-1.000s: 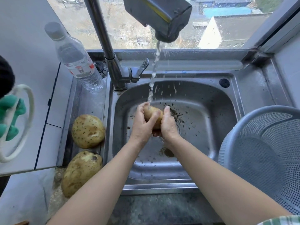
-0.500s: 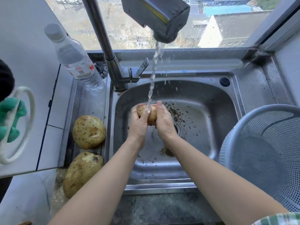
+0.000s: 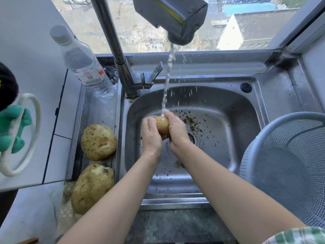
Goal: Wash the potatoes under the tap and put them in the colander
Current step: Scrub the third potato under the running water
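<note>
Shifted slightly toward the back-left of the sink [image 3: 246, 106], left hand [image 3: 151, 136] and right hand [image 3: 177, 131] clasp the potato [image 3: 162, 125] with curled fingers mid-basin, clear of every sink wall.

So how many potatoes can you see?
3. The held potato sits between left hand and right hand under the tap; a far potato and a near potato lie left of the sink. The colander is partly out of view.

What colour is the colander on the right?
Grey-blue plastic mesh, colander; the head view, the only one, shows it.
</note>
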`<act>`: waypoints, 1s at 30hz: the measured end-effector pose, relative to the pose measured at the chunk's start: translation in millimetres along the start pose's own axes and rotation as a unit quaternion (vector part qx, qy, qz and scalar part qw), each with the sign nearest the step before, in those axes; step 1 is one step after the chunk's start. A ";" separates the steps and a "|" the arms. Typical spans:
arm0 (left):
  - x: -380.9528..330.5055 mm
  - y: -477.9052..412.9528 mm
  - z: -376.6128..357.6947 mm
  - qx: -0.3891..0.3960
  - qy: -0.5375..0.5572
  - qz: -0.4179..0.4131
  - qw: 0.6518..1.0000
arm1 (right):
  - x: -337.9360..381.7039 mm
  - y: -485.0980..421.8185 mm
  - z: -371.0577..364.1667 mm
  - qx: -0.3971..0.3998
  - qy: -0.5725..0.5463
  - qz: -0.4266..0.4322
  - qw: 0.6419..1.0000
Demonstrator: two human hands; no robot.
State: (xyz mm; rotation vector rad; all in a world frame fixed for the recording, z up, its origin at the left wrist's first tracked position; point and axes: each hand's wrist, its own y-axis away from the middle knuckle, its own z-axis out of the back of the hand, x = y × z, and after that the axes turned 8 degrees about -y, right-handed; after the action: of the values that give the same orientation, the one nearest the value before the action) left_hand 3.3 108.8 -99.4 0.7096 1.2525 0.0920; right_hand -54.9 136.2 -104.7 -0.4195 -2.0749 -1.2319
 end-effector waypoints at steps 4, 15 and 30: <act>-5.0 -8.9 2.7 -0.026 0.071 0.059 0.995 | -6.2 5.9 10.6 0.119 0.037 0.061 0.990; -4.3 -2.5 8.7 0.089 0.034 0.108 0.990 | 16.3 -4.2 5.2 0.021 0.101 0.081 0.991; -7.4 -8.5 15.6 -0.008 -0.022 0.126 0.992 | 0.5 6.7 -0.6 0.124 0.351 0.239 0.897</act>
State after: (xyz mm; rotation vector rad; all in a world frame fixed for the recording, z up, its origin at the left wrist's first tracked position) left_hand 12.0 92.0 -95.8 0.8499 1.1137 0.2914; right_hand -51.1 139.0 -99.9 -0.2801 -1.3629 -0.6660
